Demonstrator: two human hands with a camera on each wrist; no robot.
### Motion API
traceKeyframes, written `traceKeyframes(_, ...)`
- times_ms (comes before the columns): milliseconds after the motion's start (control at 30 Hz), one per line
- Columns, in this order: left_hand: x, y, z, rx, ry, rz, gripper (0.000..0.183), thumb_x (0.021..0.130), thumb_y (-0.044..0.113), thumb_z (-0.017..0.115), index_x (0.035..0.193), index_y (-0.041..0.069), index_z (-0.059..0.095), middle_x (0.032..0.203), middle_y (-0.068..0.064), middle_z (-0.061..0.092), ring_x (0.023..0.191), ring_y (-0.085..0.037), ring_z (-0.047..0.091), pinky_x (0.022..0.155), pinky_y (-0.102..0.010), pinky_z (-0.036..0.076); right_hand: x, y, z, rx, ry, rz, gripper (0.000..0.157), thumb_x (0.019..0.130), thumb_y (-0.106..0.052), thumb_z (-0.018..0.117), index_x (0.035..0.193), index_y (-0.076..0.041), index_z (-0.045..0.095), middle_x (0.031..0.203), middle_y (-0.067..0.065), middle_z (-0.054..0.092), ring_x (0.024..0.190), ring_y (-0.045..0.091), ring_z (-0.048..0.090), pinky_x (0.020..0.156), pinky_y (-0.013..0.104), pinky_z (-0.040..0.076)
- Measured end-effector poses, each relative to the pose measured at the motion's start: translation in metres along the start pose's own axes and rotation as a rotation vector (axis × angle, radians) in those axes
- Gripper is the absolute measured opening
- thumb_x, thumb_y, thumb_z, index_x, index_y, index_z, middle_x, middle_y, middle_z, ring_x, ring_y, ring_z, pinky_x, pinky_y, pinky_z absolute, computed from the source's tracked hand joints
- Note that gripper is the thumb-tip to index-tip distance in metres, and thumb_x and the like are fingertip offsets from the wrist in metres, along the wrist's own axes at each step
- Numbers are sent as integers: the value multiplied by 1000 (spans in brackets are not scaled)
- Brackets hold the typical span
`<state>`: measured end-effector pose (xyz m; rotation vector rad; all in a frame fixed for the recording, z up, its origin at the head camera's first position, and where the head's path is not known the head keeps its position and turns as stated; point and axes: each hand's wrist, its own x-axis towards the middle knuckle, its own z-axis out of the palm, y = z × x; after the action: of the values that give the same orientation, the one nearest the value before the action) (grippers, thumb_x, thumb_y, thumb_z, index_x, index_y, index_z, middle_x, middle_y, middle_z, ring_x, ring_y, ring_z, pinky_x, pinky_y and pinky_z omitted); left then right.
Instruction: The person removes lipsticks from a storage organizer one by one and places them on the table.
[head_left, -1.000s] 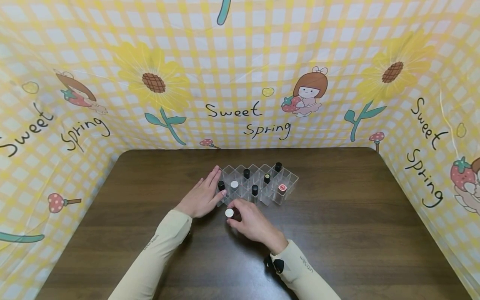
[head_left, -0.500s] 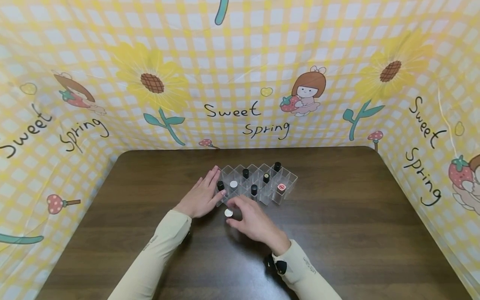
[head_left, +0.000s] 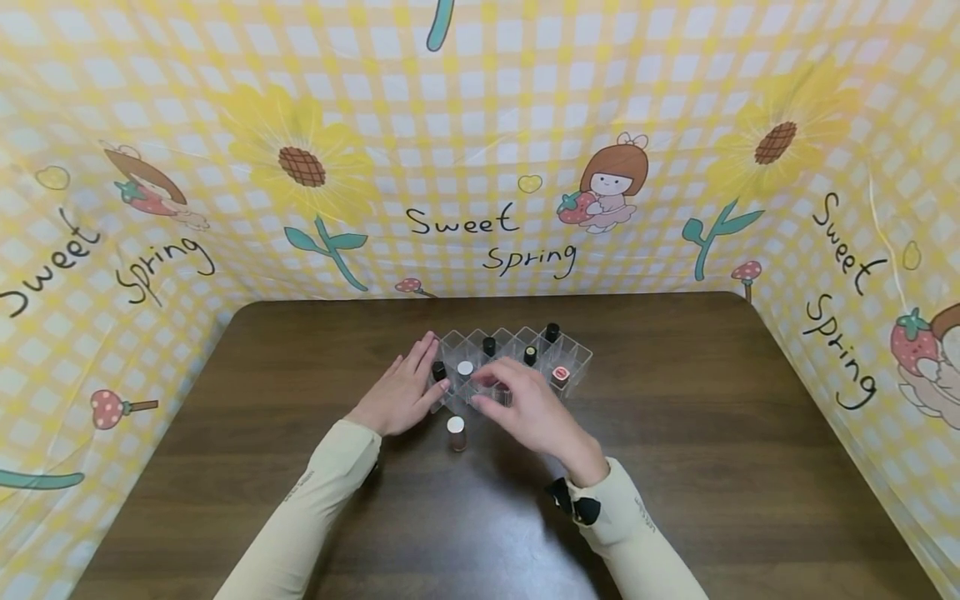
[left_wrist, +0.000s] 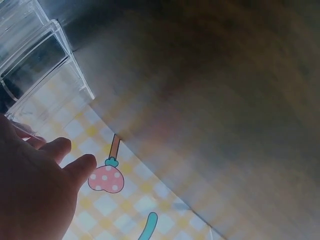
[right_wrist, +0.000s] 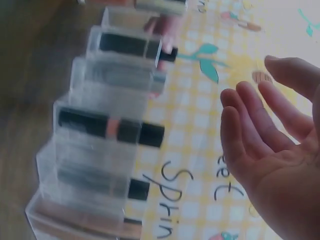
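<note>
A clear divided organizer (head_left: 587, 360) sits on the table, with several lipstick-like tubes upright in its compartments. Most caps are black; one is white (head_left: 465, 368) and one has a red-marked top (head_left: 560, 374). My left hand (head_left: 401, 390) rests along the organizer's left end, fingers extended. A small tube (head_left: 457, 440) with a white top and brownish body stands upright on the table just in front. My right hand (head_left: 536, 410) is over the organizer's front, fingers loosely bent and holding nothing. The right wrist view shows that hand (right_wrist: 277, 145) apart from a black tube (right_wrist: 152, 134) with a coppery band.
A dark wooden table (head_left: 712, 467) lies under everything. Yellow checked cloth (head_left: 480, 150) with flower and cartoon prints rises behind it and on both sides.
My right hand has let go of the white-topped tube, which stays standing on the table. The hand has moved up and right, over the organizer. My left hand stays in place.
</note>
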<state>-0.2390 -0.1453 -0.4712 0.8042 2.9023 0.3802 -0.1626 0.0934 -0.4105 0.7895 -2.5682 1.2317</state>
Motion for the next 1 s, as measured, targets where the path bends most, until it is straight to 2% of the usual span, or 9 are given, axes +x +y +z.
traceKeyframes(167, 0, -1, 1, 0, 4, 1, 78, 100, 60, 21, 156, 7, 8, 165, -7, -1, 151, -30, 10, 120, -51, 18, 7, 9, -16, 27, 115, -38, 18, 88, -11, 69, 104, -3, 68, 99, 8, 69, 91, 19, 66, 82, 38, 55)
traceKeyframes(300, 0, -2, 1, 4, 7, 3, 78, 100, 60, 21, 156, 7, 8, 165, -6, -2, 151, -30, 10, 120, -51, 18, 10, 16, -32, 59, 204, -2, 16, 88, -6, 68, 103, -3, 67, 98, 8, 69, 89, 18, 65, 78, 40, 56)
traceKeyframes(433, -1, -2, 2, 0, 15, 6, 78, 100, 60, 22, 156, 8, 8, 165, -6, -2, 151, -30, 11, 120, -51, 18, 13, 21, -46, 102, 259, 49, 17, 89, -4, 66, 107, -3, 67, 103, 10, 68, 91, 19, 64, 79, 41, 56)
traceKeyframes(567, 0, -3, 4, -2, 22, 13, 78, 100, 60, 21, 156, 8, 8, 165, -6, -2, 151, -30, 11, 120, -51, 18, 17, 27, -58, 179, 310, 115, 18, 90, -5, 65, 108, -2, 66, 105, 12, 68, 91, 17, 64, 81, 30, 54)
traceKeyframes(700, 1, -4, 6, -3, 30, 20, 77, 100, 59, 21, 156, 7, 9, 165, -8, 0, 150, -32, 12, 119, -53, 19, 21, 31, -68, 325, 356, 186, 19, 91, -1, 63, 109, 6, 63, 108, 24, 66, 89, 11, 64, 80, 16, 52)
traceKeyframes(800, 1, -4, 7, -4, 31, 18, 77, 101, 58, 22, 156, 7, 9, 164, -9, 1, 150, -32, 13, 119, -53, 20, 22, 36, -73, 387, 376, 216, 21, 91, 3, 61, 110, 13, 60, 110, 30, 64, 89, 9, 63, 80, 12, 50)
traceKeyframes(867, 1, -4, 6, -8, 28, 16, 77, 101, 58, 23, 156, 7, 9, 165, -9, 1, 150, -32, 12, 119, -53, 19, 23, 43, -74, 382, 381, 230, 22, 90, 4, 61, 110, 14, 60, 111, 31, 63, 89, 6, 62, 80, 11, 50)
traceKeyframes(1000, 0, -2, 5, -15, 20, 13, 77, 100, 59, 22, 156, 7, 8, 165, -7, -1, 151, -28, 11, 119, -53, 19, 24, 67, -71, 315, 368, 268, 23, 91, -1, 63, 111, 10, 62, 110, 27, 66, 87, 7, 62, 77, 9, 48)
